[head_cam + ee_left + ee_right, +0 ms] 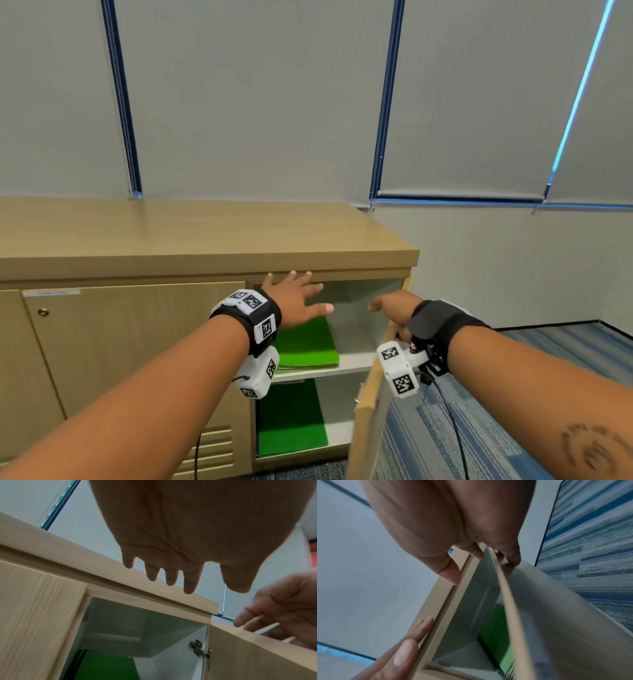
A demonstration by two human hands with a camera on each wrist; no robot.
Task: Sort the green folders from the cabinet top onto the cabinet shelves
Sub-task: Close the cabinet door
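A stack of green folders (305,346) lies on the upper shelf of the open compartment, and more green folders (291,421) lie on the lower shelf. The wooden cabinet top (205,233) is bare. My left hand (301,291) hovers in front of the opening with fingers spread and holds nothing; the left wrist view shows its palm (180,574) flat. My right hand (394,311) grips the top edge of the open cabinet door (368,411). In the right wrist view its fingers (471,550) and thumb straddle the door edge (510,608), with green folders (496,628) visible inside.
The left cabinet door (130,342) is closed, with a lock at its upper left. Grey blinds hang behind the cabinet. Blue striped carpet (513,394) covers the floor to the right of the open door.
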